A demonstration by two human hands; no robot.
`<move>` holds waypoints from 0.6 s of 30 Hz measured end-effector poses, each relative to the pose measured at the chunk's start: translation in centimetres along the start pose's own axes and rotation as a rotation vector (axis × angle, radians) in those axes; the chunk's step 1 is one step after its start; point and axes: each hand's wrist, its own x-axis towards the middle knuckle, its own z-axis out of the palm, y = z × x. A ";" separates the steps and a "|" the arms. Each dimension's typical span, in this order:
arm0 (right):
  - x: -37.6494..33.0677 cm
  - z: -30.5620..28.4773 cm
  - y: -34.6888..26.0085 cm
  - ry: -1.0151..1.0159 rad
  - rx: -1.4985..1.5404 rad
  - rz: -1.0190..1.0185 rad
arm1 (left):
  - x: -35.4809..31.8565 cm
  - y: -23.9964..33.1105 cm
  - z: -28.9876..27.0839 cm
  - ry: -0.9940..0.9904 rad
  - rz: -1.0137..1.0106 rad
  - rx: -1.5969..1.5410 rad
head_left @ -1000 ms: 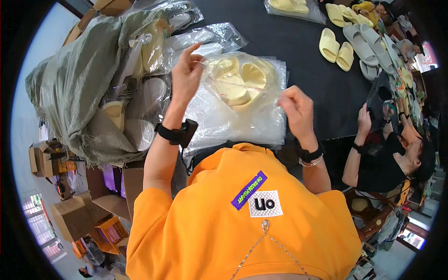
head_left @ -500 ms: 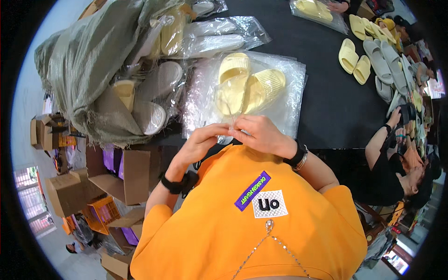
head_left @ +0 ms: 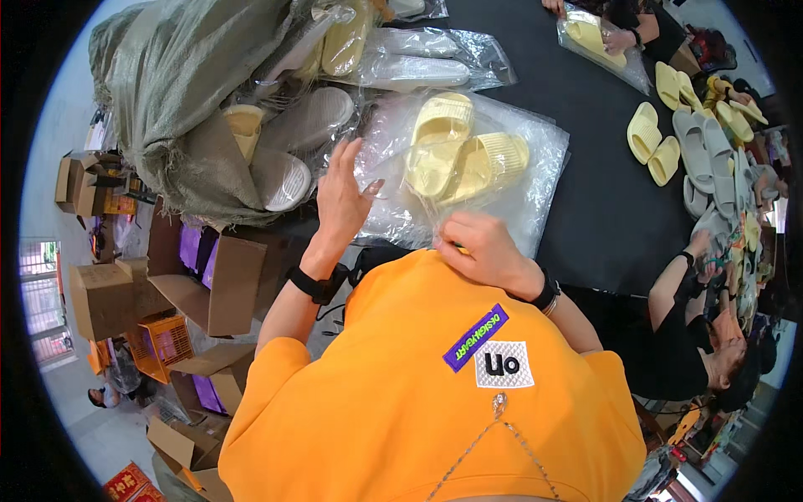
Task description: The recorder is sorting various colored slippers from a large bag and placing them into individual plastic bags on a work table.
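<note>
A pair of pale yellow slides [head_left: 442,151] lies in a clear plastic bag [head_left: 422,194] on a stack of flat clear bags [head_left: 539,188] on the black table, one slide partly over the other. At the bag's near edge, close to my orange top, my right hand [head_left: 481,249] has its fingers curled in a pinch on the plastic. My left hand [head_left: 341,197] is raised at the stack's left side, fingers stretched out and apart, holding nothing. Beyond it, bagged grey slides [head_left: 284,177] poke out of a woven sack.
The grey-green woven sack [head_left: 180,109] bulges at the left table edge. Bagged white slides [head_left: 418,71] lie beyond the stack. Loose yellow slides [head_left: 644,134] and grey slides [head_left: 690,142] are at right, near co-workers. Cardboard boxes [head_left: 238,284] stand at lower left.
My left hand has parted from my right, moved left and away from me, and opened. My right hand stays at the bag's near edge. A co-worker's bagged slides show more fully.
</note>
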 end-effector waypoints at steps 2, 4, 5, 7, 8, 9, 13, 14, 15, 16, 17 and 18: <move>-0.2 0.4 0.2 -0.069 0.046 -0.065 | -0.3 -0.9 0.0 -0.181 -0.143 -0.175; -0.5 0.1 0.3 -0.132 0.013 -0.067 | -0.5 -2.9 0.4 0.061 -0.234 -0.537; -0.6 -0.1 0.4 -0.188 -0.023 -0.061 | -0.3 -4.7 0.4 0.097 -0.409 -0.723; -1.2 0.1 0.8 -0.188 0.004 -0.056 | -0.2 -6.9 -0.6 0.135 -0.650 -0.961; -1.3 0.2 1.0 -0.188 0.033 -0.051 | -0.4 -7.0 -1.1 0.135 -0.714 -1.014; -1.3 0.3 0.9 -0.189 0.032 -0.051 | -0.8 -6.8 -1.0 0.250 -0.703 -0.869; -0.6 0.6 0.5 -0.200 0.094 -0.039 | -4.1 -5.6 -1.8 0.527 -0.560 -0.579; -0.5 0.7 0.6 -0.189 0.123 -0.017 | -5.3 -4.7 -2.4 0.343 -0.545 -0.571; -0.2 0.8 0.6 -0.190 0.126 -0.018 | -6.3 -3.8 -3.0 0.163 -0.532 -0.556; 0.0 0.9 0.4 -0.186 0.145 -0.022 | -6.8 -2.6 -3.4 -0.052 -0.368 -0.523; 0.2 1.1 0.3 -0.180 0.163 -0.025 | -6.7 -1.2 -3.4 -0.265 -0.330 -0.612; 0.3 1.3 0.1 -0.189 0.165 -0.025 | -6.4 -0.4 -2.9 -0.348 -0.117 -0.531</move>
